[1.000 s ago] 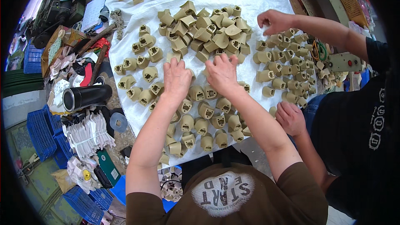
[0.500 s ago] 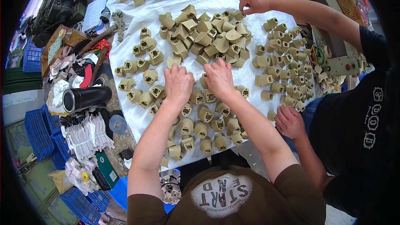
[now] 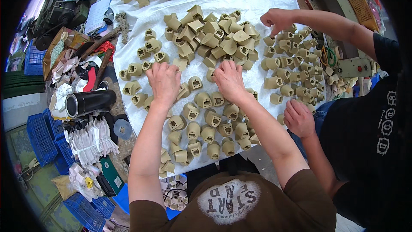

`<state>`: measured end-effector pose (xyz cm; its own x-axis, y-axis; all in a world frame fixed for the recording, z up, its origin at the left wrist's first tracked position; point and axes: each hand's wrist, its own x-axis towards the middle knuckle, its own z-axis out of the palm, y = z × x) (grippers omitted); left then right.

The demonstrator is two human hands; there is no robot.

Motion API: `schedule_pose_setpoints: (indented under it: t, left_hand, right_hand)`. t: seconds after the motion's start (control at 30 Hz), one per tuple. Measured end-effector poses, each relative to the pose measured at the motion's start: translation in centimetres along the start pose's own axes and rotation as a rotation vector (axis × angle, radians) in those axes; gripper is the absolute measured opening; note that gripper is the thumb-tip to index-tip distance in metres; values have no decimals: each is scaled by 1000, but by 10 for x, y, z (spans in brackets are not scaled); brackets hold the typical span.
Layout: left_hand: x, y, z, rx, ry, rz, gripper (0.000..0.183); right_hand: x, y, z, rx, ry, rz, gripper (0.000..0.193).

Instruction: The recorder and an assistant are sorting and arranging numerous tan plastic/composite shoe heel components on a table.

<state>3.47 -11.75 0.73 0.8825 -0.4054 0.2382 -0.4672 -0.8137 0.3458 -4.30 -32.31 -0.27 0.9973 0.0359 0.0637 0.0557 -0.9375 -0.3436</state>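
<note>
Many small olive-beige pieces, each a short tube with a squarish hole in its end, lie on a white woven sheet (image 3: 133, 17). My left hand (image 3: 164, 82) is over the rows at the left, fingers curled down and hiding whatever is under them. A tan piece (image 3: 181, 63) lies just beyond its fingertips. My right hand (image 3: 229, 80) is bent at the near edge of the heaped pieces (image 3: 210, 38), its fingers drawn together. Against its left side is a piece (image 3: 210, 74); whether the fingers grip it is hidden. Rows of pieces (image 3: 203, 100) stand hole-up nearer me.
At the right, a co-worker's hand (image 3: 279, 19) reaches over other rows (image 3: 296, 60); their other hand (image 3: 299, 118) rests at the sheet's edge. A black cylinder (image 3: 91, 103), bundled white strips (image 3: 91, 141) and blue crates (image 3: 40, 137) crowd the left.
My left hand has moved left, uncovering a piece that stands where it was. My right hand has barely shifted. The co-worker's far hand has moved from the heap to the right-hand rows.
</note>
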Motion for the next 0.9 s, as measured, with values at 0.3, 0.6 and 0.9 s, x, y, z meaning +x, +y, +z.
schedule_pose_setpoints:
  t: [0.3, 0.6, 0.9]
  left_hand:
    - [12, 2, 6, 136, -63, 25, 17]
    - [30, 0, 28, 417, -206, 129, 16]
    - [35, -1, -3, 265, -315, 149, 9]
  right_hand:
    - [0, 2, -2, 26, -39, 15, 15]
    - [10, -3, -4, -109, -81, -123, 17]
    - [-6, 5, -13, -25, -205, -81, 7]
